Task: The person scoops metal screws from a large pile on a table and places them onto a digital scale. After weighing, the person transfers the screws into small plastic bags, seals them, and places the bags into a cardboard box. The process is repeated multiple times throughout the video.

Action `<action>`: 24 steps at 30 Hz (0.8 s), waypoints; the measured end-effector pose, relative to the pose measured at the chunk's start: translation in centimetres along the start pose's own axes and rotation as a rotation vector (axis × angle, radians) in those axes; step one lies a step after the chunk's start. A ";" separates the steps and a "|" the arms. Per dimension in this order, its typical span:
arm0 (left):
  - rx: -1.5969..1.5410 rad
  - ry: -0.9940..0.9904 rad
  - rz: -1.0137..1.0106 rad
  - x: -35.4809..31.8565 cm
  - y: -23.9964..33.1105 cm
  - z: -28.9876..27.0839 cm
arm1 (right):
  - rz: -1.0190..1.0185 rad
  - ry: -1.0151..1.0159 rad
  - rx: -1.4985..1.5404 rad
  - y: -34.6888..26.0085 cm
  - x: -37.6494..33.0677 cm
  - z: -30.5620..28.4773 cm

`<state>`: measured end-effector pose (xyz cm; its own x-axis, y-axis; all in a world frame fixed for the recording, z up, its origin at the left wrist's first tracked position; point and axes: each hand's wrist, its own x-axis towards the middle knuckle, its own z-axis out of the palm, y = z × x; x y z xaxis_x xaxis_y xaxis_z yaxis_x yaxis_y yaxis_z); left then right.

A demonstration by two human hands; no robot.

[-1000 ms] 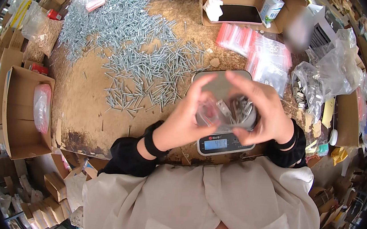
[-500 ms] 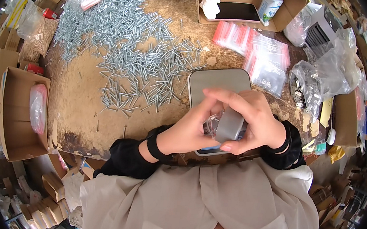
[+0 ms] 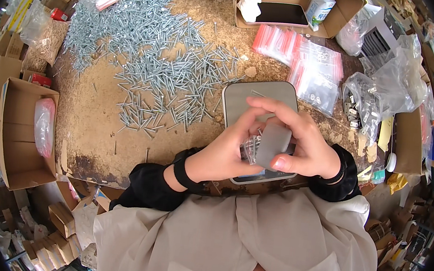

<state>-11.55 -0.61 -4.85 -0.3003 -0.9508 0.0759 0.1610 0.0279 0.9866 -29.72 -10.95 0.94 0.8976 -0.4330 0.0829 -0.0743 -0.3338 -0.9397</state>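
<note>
My left hand [image 3: 223,154] and my right hand [image 3: 303,142] hold one small clear bag of screws [image 3: 264,145] together, just above the near edge of a grey digital scale [image 3: 253,97]. The bag's top is folded over, and my right thumb presses along its lower edge. Silver screws show through the plastic on the bag's left side. One loose screw lies on the scale's platform. A broad heap of loose silver screws [image 3: 155,65] spreads over the chipboard table [image 3: 91,122] to the left of the scale.
A stack of red-topped zip bags [image 3: 309,66] lies right of the scale, with clear bags of metal parts [image 3: 374,99] beyond. A cardboard box [image 3: 289,5] at the back holds a phone and a carton. An open box [image 3: 16,130] stands at the left.
My hands have dropped from above the scale's platform toward its near edge and drawn closer together. The bag, held open and upright before, is now folded over between my fingers.
</note>
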 end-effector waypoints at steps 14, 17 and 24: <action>-0.023 -0.037 0.110 0.1 1.1 0.2 | 0.011 0.057 0.304 0.1 -0.2 -2.8; -0.066 0.031 0.137 -0.3 1.9 0.1 | -0.077 0.118 -0.062 0.9 0.5 -3.3; -0.053 0.123 0.266 -0.9 2.1 -0.3 | -0.243 0.022 -0.301 2.5 2.0 -3.5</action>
<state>-10.61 0.21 -2.92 -0.1254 -0.9425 0.3096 0.2691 0.2681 0.9250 -29.61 -15.60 -0.12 0.8952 -0.3279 0.3019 0.0124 -0.6588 -0.7522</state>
